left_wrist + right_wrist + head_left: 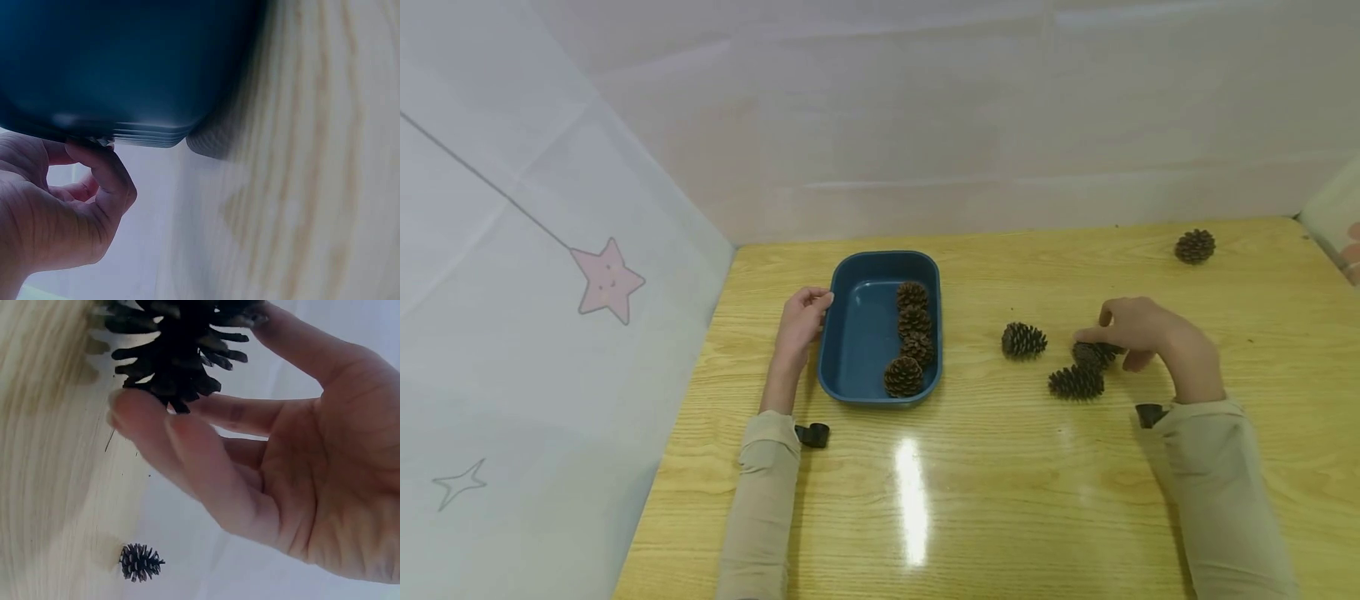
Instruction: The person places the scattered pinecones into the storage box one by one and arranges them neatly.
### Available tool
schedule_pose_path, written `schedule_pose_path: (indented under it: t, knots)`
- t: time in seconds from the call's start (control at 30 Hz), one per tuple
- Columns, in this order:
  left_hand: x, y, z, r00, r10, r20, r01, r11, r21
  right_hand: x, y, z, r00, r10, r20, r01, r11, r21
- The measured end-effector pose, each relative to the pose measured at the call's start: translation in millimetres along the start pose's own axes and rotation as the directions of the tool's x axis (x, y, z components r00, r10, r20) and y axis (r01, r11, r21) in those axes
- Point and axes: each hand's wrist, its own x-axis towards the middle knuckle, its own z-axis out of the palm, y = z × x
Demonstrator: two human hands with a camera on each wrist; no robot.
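My left hand (801, 321) holds the left rim of a dark blue rectangular tub (857, 333), its thumb at the edge. In the left wrist view the curled fingers (115, 181) meet the rim of the tub. Several brown pine cones (904, 377) line the tub's right side. Over on the right, my right hand (1142, 327) grips a pine cone (1093, 356) on the table, thumb on one side and fingers on the other. A second pine cone (1077, 382) lies against it in front, and another pine cone (1023, 341) sits to the left.
A lone pine cone (1194, 247) lies near the table's back right edge. The wooden table (985, 500) meets a pale sheet (910, 125) at the back and a star-printed sheet (550, 350) at the left.
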Motion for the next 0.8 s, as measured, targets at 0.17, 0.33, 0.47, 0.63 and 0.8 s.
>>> schedule_pose_path:
  t: [0.17, 0.33, 0.47, 0.63, 0.8]
  knots:
    - [-0.3, 0.9, 0.0, 1.0, -0.001, -0.002, 0.001, 1.0, -0.001, 3.1, 0.5, 1.2, 0.998, -0.029, -0.05, 0.031, 0.999, 0.04]
    - [-0.1, 1.1, 0.3, 1.0, -0.003, 0.002, 0.003, 1.0, -0.004, 4.2, 0.0, -0.2, 0.99, -0.063, -0.123, 0.063, 0.998, -0.002]
    - [0.5, 0.6, 0.8, 1.0, -0.004, 0.001, 0.004, 1.0, -0.005, 4.7, 1.0, -2.5, 0.982, -0.081, -0.171, 0.074, 0.996, -0.049]
    - [0.7, 0.2, 0.9, 1.0, -0.006, 0.002, 0.006, 1.0, 0.001, 6.5, 3.1, -3.5, 0.972, -0.09, -0.218, 0.083, 0.996, -0.041]
    - [0.7, 0.3, 0.9, 1.0, -0.011, 0.001, 0.011, 1.0, 0.0, 7.6, 2.4, -3.8, 0.954, -0.095, -0.285, 0.095, 0.995, -0.015]
